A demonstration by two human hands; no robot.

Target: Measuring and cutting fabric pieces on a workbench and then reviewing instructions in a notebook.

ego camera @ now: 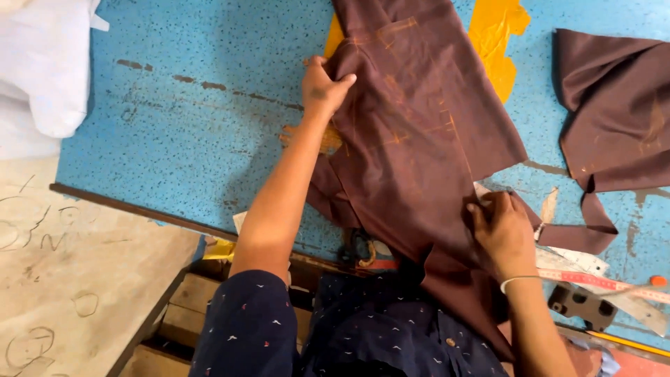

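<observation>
A large piece of brown fabric (419,132) with orange chalk lines lies on a blue speckled table (195,119), its lower end hanging off the near edge. My left hand (322,87) reaches far out and pinches the fabric's upper left edge. My right hand (504,234) grips the fabric's right lower edge near the table's front. A white band circles my right wrist.
A second brown fabric piece (618,112) lies at the right. Yellow paper (497,31) shows under the cloth. A ruler and measuring tape (607,283) sit at the front right, scissors (359,248) partly under the fabric. White cloth (45,63) lies at upper left.
</observation>
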